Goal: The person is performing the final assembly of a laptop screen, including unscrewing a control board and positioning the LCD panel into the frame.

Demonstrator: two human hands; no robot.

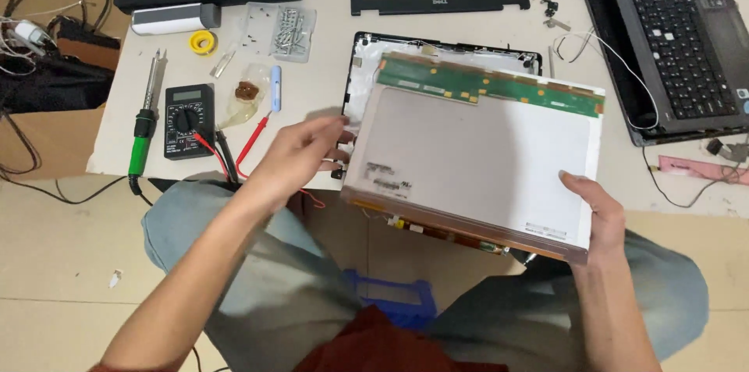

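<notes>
The screen panel point(476, 157) was held above the lap, near the table point(328, 91). The right hand point(597, 212) pinched its corner; the left hand point(300, 155), perhaps touching the edge, looked half-spread. Holding only edges seemed wise.

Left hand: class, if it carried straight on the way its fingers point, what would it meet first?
The left hand points right, already at the left edge of the screen panel, so probably that panel.
</notes>
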